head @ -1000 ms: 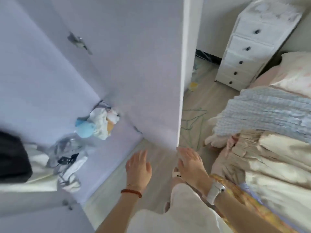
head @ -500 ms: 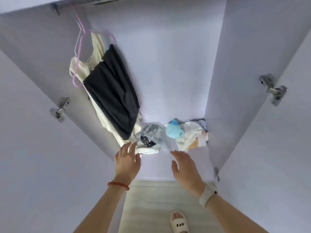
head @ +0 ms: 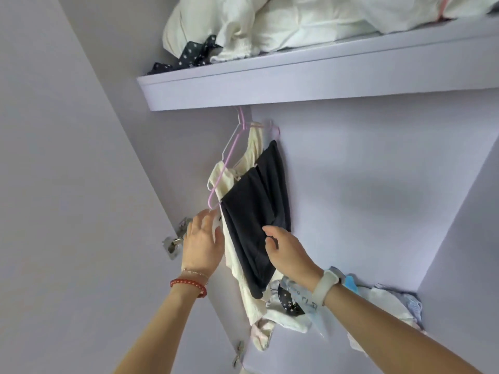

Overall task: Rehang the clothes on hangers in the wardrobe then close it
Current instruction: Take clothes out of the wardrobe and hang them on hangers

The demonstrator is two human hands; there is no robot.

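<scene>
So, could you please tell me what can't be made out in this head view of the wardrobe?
- Hanging rail: hidden behind the shelf.
- Left hand fingers: blurred, contact with the cream garment unclear.
- Right hand fingertips: curled against the dark garment, grip uncertain.
- Pile on the wardrobe floor: partly behind the right arm.

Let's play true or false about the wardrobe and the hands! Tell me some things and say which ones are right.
1. The dark garment hangs in front of a cream garment. True.
2. The hangers are green. False: they are pink.
3. The shelf above holds white bedding. True.
4. The right hand wears a red bead bracelet. False: the left hand wears it; the right wrist has a pale band.
5. Both hands reach toward the hanging clothes. True.
</scene>
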